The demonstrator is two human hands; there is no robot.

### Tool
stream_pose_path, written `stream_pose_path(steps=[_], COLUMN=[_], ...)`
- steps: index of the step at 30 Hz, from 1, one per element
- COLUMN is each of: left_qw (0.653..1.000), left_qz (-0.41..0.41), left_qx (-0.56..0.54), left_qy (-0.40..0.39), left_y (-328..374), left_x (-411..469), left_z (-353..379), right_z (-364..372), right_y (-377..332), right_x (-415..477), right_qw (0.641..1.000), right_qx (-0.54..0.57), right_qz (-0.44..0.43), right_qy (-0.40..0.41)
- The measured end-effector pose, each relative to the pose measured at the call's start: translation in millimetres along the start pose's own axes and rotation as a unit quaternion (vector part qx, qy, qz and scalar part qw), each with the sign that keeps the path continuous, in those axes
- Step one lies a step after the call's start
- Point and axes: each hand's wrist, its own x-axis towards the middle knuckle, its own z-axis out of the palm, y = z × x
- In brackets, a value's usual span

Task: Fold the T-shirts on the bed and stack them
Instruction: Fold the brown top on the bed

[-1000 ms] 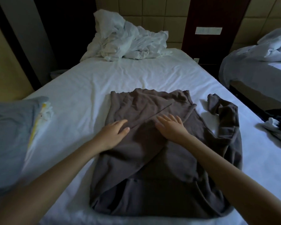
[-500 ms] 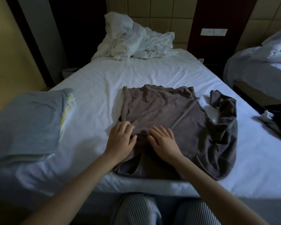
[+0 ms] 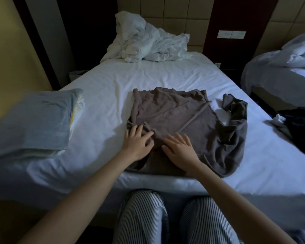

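Left fingers (image 3: 139,129): are lying spread and nearly straight on the near left edge of the T-shirt, gripping nothing; the left hand (image 3: 136,145) is pressing down where the cloth is bunching into small folds.
Right fingers (image 3: 181,139): are lying flat and fanned out, holding nothing; the right hand (image 3: 180,153) is resting palm down on the shirt's near middle, just beside the left hand and apart from it.
T-shirt (image 3: 174,111): a grey-brown one, is lying partly folded on the near half of the bed, its left side turned in over the body and its right side and sleeve trailing loose and rumpled toward the right.
Folded stack (image 3: 33,118): is sitting on the bed's near left corner, well apart from the shirt, a pale blue-grey piece on top and a yellow and white edge showing under it.
Bed (image 3: 113,88): a white sheet is covering it, creased lightly, with daylight falling on its right half and shade over its near edge.
Duvet (image 3: 148,44): white and crumpled, is lying heaped at the head of the bed.
Dark clothes (image 3: 299,124): are lying in a pile at the bed's right edge, a white scrap among them.
Room: a padded tan headboard wall (image 3: 183,14) is running behind the bed, with a switch plate (image 3: 231,34) on a dark wood panel; a second bed (image 3: 280,67) with rumpled bedding is standing to the right, and a yellow wall (image 3: 7,50) is rising on the left.
Striped trousers (image 3: 143,217): are showing below, close against the bed's near edge.
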Motion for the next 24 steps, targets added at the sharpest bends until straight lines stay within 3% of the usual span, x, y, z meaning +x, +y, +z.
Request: stream_pose_path(steps=[2, 6, 9, 13, 17, 19, 21, 24], left_qw=[0.999, 0.991, 0.998, 0.985, 0.921, 0.896, 0.898, 0.937], left_qz=[0.007, -0.031, -0.027, 0.045, 0.094, 0.106, 0.108, 0.080], left_qx=[-0.008, -0.055, -0.043, -0.157, -0.377, -0.430, -0.422, -0.320], left_qy=[-0.034, -0.115, -0.039, 0.046, 0.005, -0.031, -0.060, -0.116], left_y=[8, 12, 33, 99, 194, 236, 267, 291], left_x=[0, 8, 15, 35, 69, 88, 107, 134], left_z=[9, -5, -17, -24, -23, -20, -18, -6], right_z=[-10, -19, -23, -17, -4, -3, -3, -3], right_y=[17, 73, 115, 153, 164, 166, 168, 168], right_x=[-9, -34, -55, -87, -94, -92, -95, -100], right_qw=[0.998, 0.987, 0.962, 0.932, 0.929, 0.930, 0.931, 0.931], right_qx=[-0.011, -0.003, 0.017, 0.084, 0.109, 0.118, 0.140, 0.178], right_qz=[0.019, 0.110, 0.198, 0.327, 0.340, 0.333, 0.320, 0.294], right_qy=[0.065, 0.119, 0.185, 0.130, 0.101, 0.098, 0.105, 0.119])
